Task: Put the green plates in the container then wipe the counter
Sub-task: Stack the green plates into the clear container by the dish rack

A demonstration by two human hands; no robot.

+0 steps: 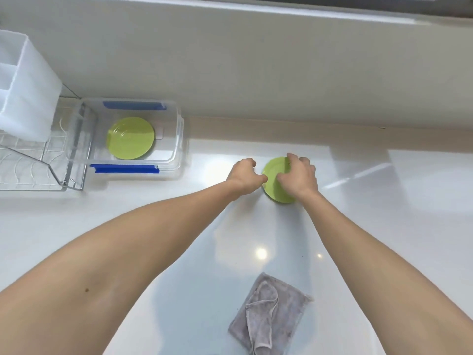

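Both hands are closing in on the green plate (275, 184) out on the counter (384, 239): the left hand (244, 176) is curling at its left rim, thumb reaching toward the edge, while the right hand (298, 176) is draping over the right side, fingers bent across the far rim. Neither is looking clamped shut yet; whether the plate is actually being lifted or is lying flat, I cannot tell. It is reading as a small, stiff, glossy dish, probably light, likely slippery on that polished top, and possibly breakable if dropped, so pinching it at opposite rims with thumbs tucking under seems the safest hold. Over to the left, a second green plate (130, 137) is already sitting flat in the clear container (179, 139) with blue clips, well apart from the hands, so I am judging the plate stage about half done. Beside it a wire rack (30, 162) and a white bin (23, 85) are standing against the pale wall. Nearer the person, a crumpled grey cloth (271, 313) is waiting untouched on the shiny white surface, which is glaring with reflections and showing a few dark specks.
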